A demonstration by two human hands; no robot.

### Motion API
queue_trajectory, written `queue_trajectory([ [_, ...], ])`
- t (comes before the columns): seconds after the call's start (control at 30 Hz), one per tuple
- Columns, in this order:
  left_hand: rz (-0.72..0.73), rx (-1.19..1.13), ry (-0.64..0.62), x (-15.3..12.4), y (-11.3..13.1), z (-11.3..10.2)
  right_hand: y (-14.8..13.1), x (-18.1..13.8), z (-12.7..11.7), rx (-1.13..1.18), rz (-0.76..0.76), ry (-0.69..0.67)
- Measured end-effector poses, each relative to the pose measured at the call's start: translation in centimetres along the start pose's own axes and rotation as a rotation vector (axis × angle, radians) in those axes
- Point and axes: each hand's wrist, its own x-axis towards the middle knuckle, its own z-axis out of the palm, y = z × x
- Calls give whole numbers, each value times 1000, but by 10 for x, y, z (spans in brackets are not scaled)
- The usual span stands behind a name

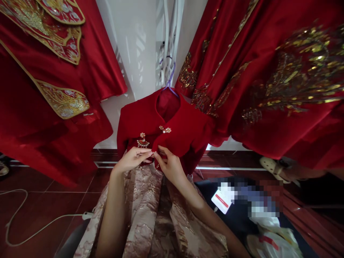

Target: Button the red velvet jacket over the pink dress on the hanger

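Note:
A small red velvet jacket (185, 130) hangs on a purple hanger (170, 80) in the middle, above a pale gold brocade skirt (150, 211). A pearl button clasp (165, 129) sits near its collar and a gold fan-shaped ornament (142, 142) hangs at its left front. My left hand (133, 159) and my right hand (168, 163) meet at the jacket's lower front edge. Both pinch at a small clasp there, fingertips nearly touching.
Large red gowns with gold embroidery hang at the left (48, 89) and at the right (268, 79). A white wall (134, 46) stands behind. A white cable (32, 229) trails over the dark red floor. A white tag (221, 200) and bags lie lower right.

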Motion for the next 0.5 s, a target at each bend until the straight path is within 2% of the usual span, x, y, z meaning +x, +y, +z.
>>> queue_trajectory([
  [0.07, 26, 82, 25, 3, -2, 2, 4, 1, 0, -87, -8, 1],
  [0.17, 107, 233, 167, 8, -6, 2, 7, 2, -2, -126, -14, 28],
  [0.27, 186, 307, 440, 14, -13, -1, 6, 4, -6, -107, -30, 33],
  [0.33, 227, 289, 649, 18, -19, -3, 5, 4, -8, -91, -38, 33],
  [0.37, 245, 264, 713, 20, -21, -4, 4, 4, -9, -70, -41, 30],
  [0.43, 259, 178, 739, 24, -25, -6, 2, 6, -11, 0, -40, 24],
  [0.5, 252, 80, 705, 27, -28, -6, 2, 10, -11, 69, -35, 34],
])
